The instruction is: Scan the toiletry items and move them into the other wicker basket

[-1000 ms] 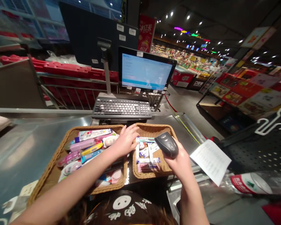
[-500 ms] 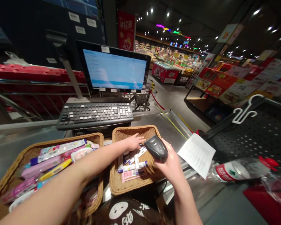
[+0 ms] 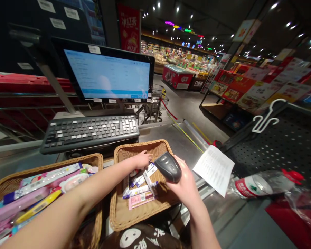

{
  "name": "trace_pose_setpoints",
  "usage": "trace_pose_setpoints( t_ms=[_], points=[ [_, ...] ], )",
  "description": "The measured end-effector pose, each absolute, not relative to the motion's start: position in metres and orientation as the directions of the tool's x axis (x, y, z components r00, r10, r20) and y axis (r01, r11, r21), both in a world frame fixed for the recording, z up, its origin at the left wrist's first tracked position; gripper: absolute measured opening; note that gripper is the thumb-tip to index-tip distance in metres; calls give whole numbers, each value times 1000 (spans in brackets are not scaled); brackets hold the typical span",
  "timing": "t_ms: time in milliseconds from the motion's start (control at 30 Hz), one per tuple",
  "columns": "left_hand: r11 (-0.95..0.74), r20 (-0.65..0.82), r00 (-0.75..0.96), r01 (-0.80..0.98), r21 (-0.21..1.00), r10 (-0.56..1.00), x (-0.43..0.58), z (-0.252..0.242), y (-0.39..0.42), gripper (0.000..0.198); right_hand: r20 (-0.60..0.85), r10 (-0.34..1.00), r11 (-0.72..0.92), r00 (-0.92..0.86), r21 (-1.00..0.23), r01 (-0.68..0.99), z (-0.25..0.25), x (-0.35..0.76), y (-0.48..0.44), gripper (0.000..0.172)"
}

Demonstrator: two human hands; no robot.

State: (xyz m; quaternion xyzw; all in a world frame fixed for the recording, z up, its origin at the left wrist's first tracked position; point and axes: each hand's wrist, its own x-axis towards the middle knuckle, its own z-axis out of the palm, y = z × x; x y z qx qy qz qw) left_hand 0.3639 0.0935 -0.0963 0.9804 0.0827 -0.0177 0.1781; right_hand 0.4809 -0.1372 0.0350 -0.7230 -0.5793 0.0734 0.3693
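- right hand (image 3: 184, 181) holds the scanner (image 3: 168, 167) over the right basket (image 3: 126, 215).
- left hand (image 3: 142, 160) is near packs (image 3: 141, 200) inside; can't tell its grip.
- work looks part done; can't tell which packs are left.

A black, rounded plastic handheld scanner (image 3: 168, 167) is being held aslant above the right side of a tan woven wicker basket (image 3: 126, 214) with a braided rim, its broad head being pointed inward over the contents. On the basket's floor, several slim white-and-blue wrapped packets (image 3: 138, 191) are being contained in a loose, overlapping pile, a narrow white packet (image 3: 149, 183) being supported slantwise across them. Nearest the front rim, a flat pink packet (image 3: 142, 198) is being displayed barcode up.
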Motion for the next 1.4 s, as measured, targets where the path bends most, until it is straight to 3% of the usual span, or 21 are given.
trace_pose_setpoints(
  t_ms=[200,300,533,700,867,1100,1400],
  points=[
    [-901,-159,981,167,400,111,346,-74,100,15,332,891,-45,310,-615,787,33,477,-135,59],
    [-895,-130,979,198,399,159,332,-59,94,16,322,896,-49,307,-615,787,35,471,-133,59],
    [-867,195,901,285,410,388,297,1,82,24,370,880,-30,297,-583,812,43,457,-131,62],
    [-842,388,767,354,407,511,264,47,84,27,443,846,2,297,-558,830,62,445,-125,52],
    [-792,525,597,392,468,606,227,88,82,31,533,812,72,239,-497,865,86,429,-115,52],
    [-789,640,466,423,445,611,181,133,84,32,617,775,192,135,-433,880,119,394,-94,49],
    [-777,672,427,500,382,605,138,153,82,30,627,778,327,-16,-383,864,139,354,-66,43]
  ],
)
